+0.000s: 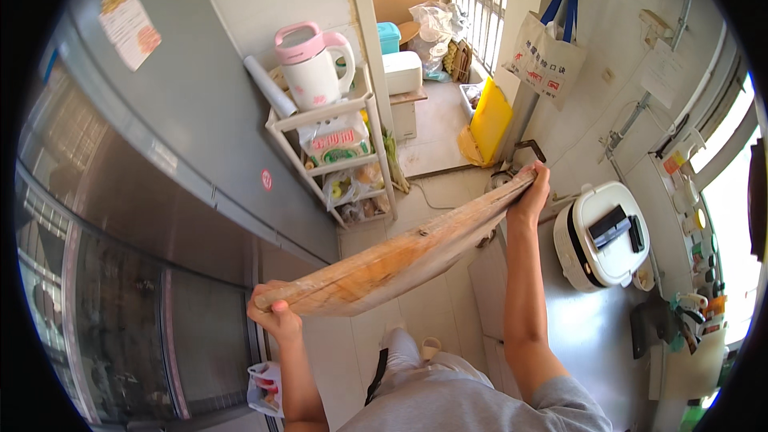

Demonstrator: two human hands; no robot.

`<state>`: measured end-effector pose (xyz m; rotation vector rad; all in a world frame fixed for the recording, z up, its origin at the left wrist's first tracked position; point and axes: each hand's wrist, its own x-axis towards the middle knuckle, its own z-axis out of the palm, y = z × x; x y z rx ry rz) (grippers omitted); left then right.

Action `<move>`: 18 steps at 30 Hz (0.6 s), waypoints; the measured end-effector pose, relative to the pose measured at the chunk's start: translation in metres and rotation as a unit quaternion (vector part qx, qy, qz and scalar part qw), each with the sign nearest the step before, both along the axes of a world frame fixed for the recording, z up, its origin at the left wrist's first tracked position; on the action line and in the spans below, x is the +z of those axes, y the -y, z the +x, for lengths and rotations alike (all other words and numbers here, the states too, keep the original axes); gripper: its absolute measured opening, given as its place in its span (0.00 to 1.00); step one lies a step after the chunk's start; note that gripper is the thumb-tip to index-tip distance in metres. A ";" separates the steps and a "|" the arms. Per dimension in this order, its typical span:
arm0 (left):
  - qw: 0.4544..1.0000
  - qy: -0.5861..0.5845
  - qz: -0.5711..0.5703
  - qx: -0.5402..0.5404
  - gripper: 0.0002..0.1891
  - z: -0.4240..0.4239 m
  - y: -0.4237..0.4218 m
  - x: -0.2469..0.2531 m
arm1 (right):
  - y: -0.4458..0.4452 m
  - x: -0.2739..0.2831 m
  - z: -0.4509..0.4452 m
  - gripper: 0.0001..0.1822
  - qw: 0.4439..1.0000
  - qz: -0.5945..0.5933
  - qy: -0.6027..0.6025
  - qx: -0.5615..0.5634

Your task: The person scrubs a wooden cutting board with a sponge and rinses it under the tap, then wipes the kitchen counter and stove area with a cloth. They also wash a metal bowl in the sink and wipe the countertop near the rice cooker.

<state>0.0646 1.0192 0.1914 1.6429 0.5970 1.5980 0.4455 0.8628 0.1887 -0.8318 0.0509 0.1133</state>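
Observation:
Between both hands I hold a large wooden board (396,258) up in front of my body, clear of the floor. Its long edge faces me and slants from lower left to upper right; a dark knot shows near the middle. My left hand (276,312) grips the left end, thumb over the near edge, close to the grey cabinet. Around the right end my right hand (531,192) is closed, higher in the picture and nearer the wall corner. Most of the board's broad face is foreshortened.
A grey refrigerator-like cabinet (198,150) lines the left. Ahead stands a shelf rack (330,114) bearing a pink-and-white soymilk maker (315,66). At right, a metal counter (582,336) carries a white rice cooker (600,234). A yellow board (492,123) leans by the doorway.

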 end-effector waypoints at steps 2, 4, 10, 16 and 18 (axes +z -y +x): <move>1.000 -0.007 0.016 -0.015 0.34 0.041 -0.018 0.003 | -0.015 -0.003 0.037 0.12 1.000 -0.004 -0.004 -0.016; 0.999 0.001 0.007 -0.036 0.34 0.081 -0.041 -0.001 | -0.027 -0.004 0.068 0.12 0.999 -0.012 0.006 -0.042; 0.994 0.014 -0.046 -0.101 0.34 0.204 -0.111 -0.023 | -0.054 0.002 0.165 0.12 0.993 -0.035 0.034 -0.110; 0.976 0.044 -0.109 -0.185 0.33 0.345 -0.175 -0.025 | -0.057 0.010 0.246 0.13 0.981 -0.062 0.058 -0.175; 0.978 0.038 -0.111 -0.174 0.33 0.394 -0.191 -0.027 | -0.057 0.014 0.271 0.14 0.974 -0.066 0.061 -0.209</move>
